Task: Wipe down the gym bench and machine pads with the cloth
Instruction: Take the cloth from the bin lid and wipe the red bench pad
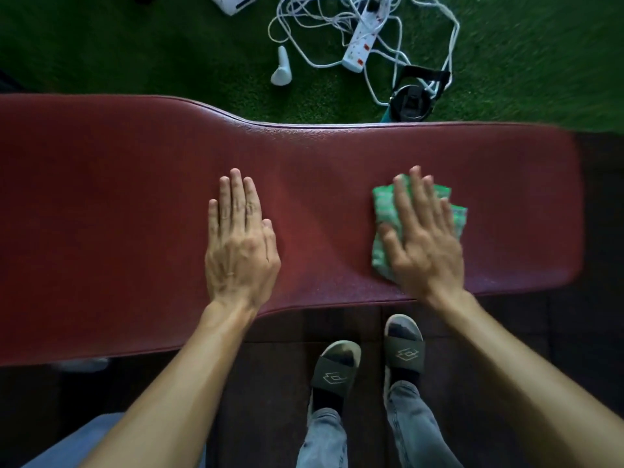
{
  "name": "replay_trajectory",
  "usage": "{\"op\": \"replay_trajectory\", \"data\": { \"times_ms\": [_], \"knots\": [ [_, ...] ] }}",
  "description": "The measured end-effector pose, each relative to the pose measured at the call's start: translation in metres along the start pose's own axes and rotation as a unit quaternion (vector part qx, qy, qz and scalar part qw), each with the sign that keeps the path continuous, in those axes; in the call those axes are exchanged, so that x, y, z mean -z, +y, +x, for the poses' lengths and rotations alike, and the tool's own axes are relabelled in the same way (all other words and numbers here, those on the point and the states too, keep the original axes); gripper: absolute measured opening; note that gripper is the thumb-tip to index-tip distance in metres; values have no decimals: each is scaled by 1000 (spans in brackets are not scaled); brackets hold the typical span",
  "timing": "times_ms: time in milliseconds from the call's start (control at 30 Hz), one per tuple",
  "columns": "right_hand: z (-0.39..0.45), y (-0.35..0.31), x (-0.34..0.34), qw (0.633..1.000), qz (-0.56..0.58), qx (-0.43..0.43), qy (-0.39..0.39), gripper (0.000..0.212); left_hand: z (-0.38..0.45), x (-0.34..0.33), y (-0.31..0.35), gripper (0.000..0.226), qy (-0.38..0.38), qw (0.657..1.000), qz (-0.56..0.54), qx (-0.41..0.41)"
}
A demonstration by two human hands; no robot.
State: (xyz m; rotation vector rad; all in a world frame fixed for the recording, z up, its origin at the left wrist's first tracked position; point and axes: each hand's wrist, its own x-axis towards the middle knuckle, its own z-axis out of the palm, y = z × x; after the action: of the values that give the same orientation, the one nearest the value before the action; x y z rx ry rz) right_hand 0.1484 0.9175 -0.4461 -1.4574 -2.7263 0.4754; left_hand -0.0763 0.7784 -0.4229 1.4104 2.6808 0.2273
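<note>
A dark red padded gym bench (135, 197) runs across the view from left to right. My left hand (238, 241) lies flat on the pad near its middle, palm down, fingers together, holding nothing. My right hand (422, 238) presses flat on a folded green-and-white cloth (383, 211) toward the bench's right end. The cloth shows at the left of the hand and past the fingertips; the rest is under the palm. The right hand is slightly blurred.
Beyond the bench is green turf with a white power strip (359, 45), tangled white cables (320, 25), a small white device (282, 67) and a black-and-teal object (410, 103). My feet in dark slides (403, 352) stand on dark floor on the near side.
</note>
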Motion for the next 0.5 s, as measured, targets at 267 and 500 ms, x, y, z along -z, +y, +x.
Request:
{"op": "replay_trajectory", "data": {
  "times_ms": [267, 500],
  "knots": [
    [61, -61, -6, 999, 16, 1, 42, 75, 1, -10, 13, 65, 13, 999, 35, 27],
    [-26, -22, -14, 991, -19, 133, 27, 60, 2, -14, 44, 66, -20, 999, -5, -39]
  ]
}}
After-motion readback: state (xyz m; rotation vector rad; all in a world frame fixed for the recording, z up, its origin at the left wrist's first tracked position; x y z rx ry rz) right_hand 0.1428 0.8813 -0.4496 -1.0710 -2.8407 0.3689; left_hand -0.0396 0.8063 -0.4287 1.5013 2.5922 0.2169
